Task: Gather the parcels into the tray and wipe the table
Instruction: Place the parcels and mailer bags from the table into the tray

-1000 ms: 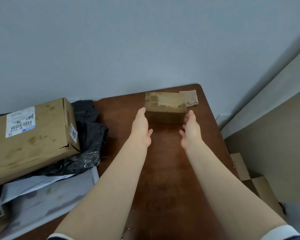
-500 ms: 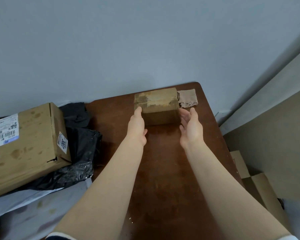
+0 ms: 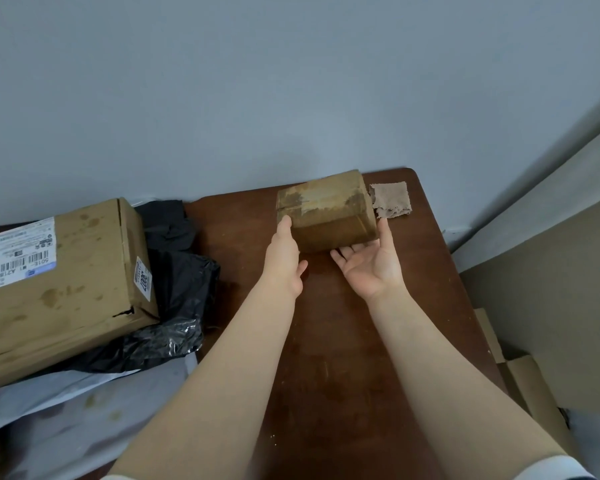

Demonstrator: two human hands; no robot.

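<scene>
Two hands at box (image 3: 326, 216), far end of table (image 3: 343, 358). Left hand (image 3: 284, 258) flat against left face, fingers straight. Right hand (image 3: 371, 265) palm up, fingers spread at near bottom edge. Cloth (image 3: 392, 199) just beside box.

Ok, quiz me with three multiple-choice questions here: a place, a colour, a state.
1. The cloth lies: A on the floor; B right of the small box; C on its top.
2. The bag beside the large box is: A black; B red; C green.
3. The left hand and right hand: A lie on the small box's top; B hang clear; C flank it.
Answers: B, cloth beside the box's right edge; A, glossy black plastic; C, one hand at each side.
</scene>
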